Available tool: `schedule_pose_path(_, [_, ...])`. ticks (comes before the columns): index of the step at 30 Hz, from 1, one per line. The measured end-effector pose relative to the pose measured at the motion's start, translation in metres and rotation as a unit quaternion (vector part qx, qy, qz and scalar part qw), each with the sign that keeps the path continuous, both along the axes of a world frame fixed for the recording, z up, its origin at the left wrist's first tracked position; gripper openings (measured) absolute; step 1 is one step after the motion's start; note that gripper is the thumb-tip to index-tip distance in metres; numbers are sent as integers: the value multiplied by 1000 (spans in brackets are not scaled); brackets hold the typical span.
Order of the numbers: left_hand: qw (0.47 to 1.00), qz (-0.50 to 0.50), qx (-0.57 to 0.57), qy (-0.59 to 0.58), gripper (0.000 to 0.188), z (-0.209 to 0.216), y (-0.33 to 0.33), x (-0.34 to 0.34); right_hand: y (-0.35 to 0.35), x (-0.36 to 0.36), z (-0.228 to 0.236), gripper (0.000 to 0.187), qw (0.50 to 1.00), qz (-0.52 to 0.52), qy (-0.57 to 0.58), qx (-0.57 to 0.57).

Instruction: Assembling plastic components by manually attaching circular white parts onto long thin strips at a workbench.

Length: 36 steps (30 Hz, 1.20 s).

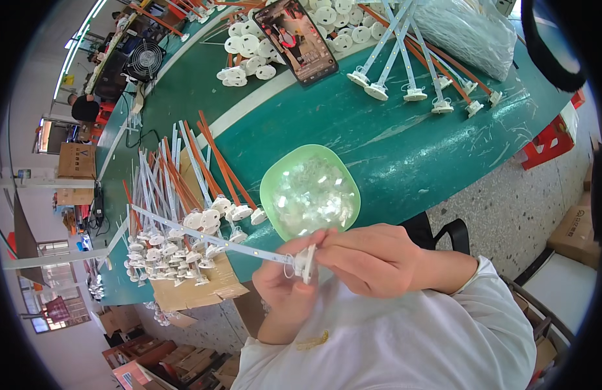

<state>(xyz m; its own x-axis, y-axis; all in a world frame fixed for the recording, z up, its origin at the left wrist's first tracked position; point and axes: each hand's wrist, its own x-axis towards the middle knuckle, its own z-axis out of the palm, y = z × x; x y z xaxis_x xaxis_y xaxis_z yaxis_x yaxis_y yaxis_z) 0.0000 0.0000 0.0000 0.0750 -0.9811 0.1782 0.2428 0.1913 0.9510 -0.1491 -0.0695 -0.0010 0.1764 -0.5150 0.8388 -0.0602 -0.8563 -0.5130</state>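
Close to my chest, my left hand point(286, 289) grips the round white base point(305, 263) of an LED light strip point(206, 237). The strip runs out to the left, with small yellowish LEDs along it, and thin wires loop at the base. My right hand point(372, 259) is closed in a pinch against the other face of that base; whatever lies between its fingertips is hidden. Just beyond both hands stands a light green bowl point(269, 188) filled with small clear shiny pieces point(314, 195), too small to name.
Many strips with white round bases point(177, 250) lie piled on cardboard point(203, 286) at the left. More strips point(405, 58) lie at the back right beside a clear plastic bag point(470, 32). A phone point(295, 40) lies at the far side of the green table point(392, 149).
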Motion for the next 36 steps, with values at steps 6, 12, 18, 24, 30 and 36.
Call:
schedule_pose_path(6, [998,9,21,63,72,0,1,-1,-1,1,8,22,999,9,-3,32])
schedule_pose_path(12, [996,10,28,79,58,3,-1,-1,2,2,9,16,992,32,-17,119])
schedule_pose_path(18, [997,32,62,31,68,7,-2,-1,1,6,4,16,991,46,-33,123])
schedule_pose_path(24, [994,37,13,106,48,12,-6,-1,0,5,5,16,996,60,-30,67])
schedule_pose_path(30, [903,212,58,-368,36,36,-15,83,-8,-39,0,17,991,0,35,127])
schedule_pose_path(36, [613,336,185,-690,34,63,-22,172,-24,-63,-2,17,978,-88,94,166])
